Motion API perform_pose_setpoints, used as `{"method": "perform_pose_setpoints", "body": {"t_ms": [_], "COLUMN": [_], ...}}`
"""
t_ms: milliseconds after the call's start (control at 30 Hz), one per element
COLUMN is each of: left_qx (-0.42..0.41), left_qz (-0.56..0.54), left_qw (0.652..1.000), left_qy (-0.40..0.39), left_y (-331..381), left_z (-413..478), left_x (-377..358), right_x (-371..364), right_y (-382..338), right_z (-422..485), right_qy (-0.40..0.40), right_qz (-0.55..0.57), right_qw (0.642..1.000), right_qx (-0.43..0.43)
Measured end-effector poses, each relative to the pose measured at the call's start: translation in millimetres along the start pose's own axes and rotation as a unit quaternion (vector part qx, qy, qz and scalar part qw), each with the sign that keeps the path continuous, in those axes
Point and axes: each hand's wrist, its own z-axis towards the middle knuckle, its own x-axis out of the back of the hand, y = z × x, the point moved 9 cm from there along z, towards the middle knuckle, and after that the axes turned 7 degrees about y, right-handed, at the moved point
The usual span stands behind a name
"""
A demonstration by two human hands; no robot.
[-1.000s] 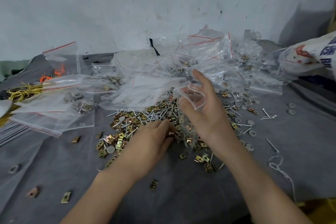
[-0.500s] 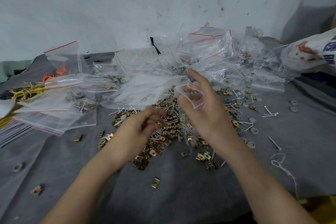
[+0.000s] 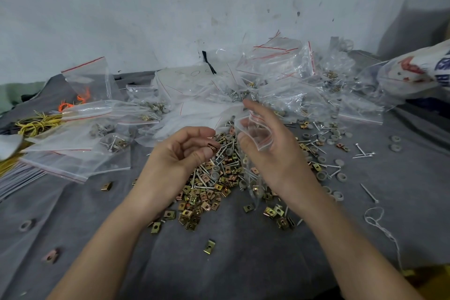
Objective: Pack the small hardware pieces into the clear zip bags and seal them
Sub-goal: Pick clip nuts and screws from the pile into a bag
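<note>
Status: packing is in progress, with much work remaining. The left hand (image 3: 180, 153) is raised above the grey cloth (image 3: 219, 268), fingers curled, and pinches one brass clip nut (image 3: 212, 146) between thumb and forefinger. The right hand (image 3: 275, 153) holds a small clear zip bag (image 3: 258, 135) by its red-striped top. The mouth appears open and faces the left hand, and the body of the bag hangs down over the hardware. The clip nut is just beside the bag mouth but not yet inside it. Whether this bag already contains pieces cannot be determined, because the hardware behind it shows through the film. Completed work: filled bags (image 3: 280, 75) are heaped against the wall, and more (image 3: 109, 140) lie to the left. The seal condition of each cannot be confirmed. Remaining work: a large loose pile (image 3: 207, 192) of clip nuts and nails lies directly under the hands. Grey washers (image 3: 323, 174) and stray nails (image 3: 369, 193) are scattered to the right. Judgement: the current bag must be filled and its strip pressed closed, then many further bags are required.
</note>
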Motion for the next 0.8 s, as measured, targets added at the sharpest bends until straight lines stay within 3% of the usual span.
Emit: {"method": "perform_pose_setpoints", "body": {"t_ms": [267, 467, 800], "left_qx": [0.014, 0.065, 0.217], "left_qz": [-0.006, -0.112, -0.351], "left_qw": [0.999, 0.991, 0.91], "left_qy": [0.032, 0.032, 0.039], "left_y": [-4.1, -11.9, -27.5], "left_z": [3.4, 4.5, 3.2], "left_x": [5.9, -6.4, -27.5], "right_x": [-0.8, 0.0, 1.6], "right_y": [2.2, 1.7, -0.1], "right_z": [0.6, 1.2, 0.6], "right_qy": [0.002, 0.008, 0.01], "right_qz": [0.005, 0.006, 0.007], "right_qw": [1.0, 1.0, 1.0], "right_qx": [-0.006, -0.005, -0.001]}}
